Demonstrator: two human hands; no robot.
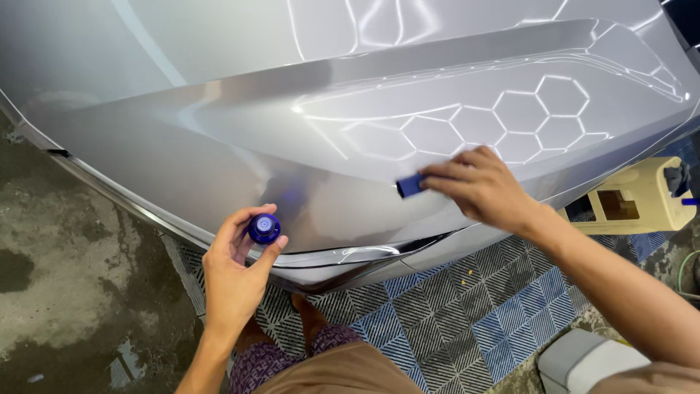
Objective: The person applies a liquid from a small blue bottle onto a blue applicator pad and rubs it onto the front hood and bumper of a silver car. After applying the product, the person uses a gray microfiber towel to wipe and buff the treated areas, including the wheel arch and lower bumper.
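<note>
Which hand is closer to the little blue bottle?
The left hand: it holds the small blue bottle in its fingertips. The right hand is off to the side, pressing a blue pad on the silver car panel.

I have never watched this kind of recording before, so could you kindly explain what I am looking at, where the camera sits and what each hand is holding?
There is one picture, taken by a camera worn on the person's head, looking down at their two bare hands. In front of them is a glossy silver car body panel; the white hexagons on it are reflected lights. The left hand holds a small dark blue round-capped bottle near the panel's lower edge. The right hand presses a small blue applicator block against the paint with its fingers. Below are grey and blue grid floor tiles and wet concrete.
</note>
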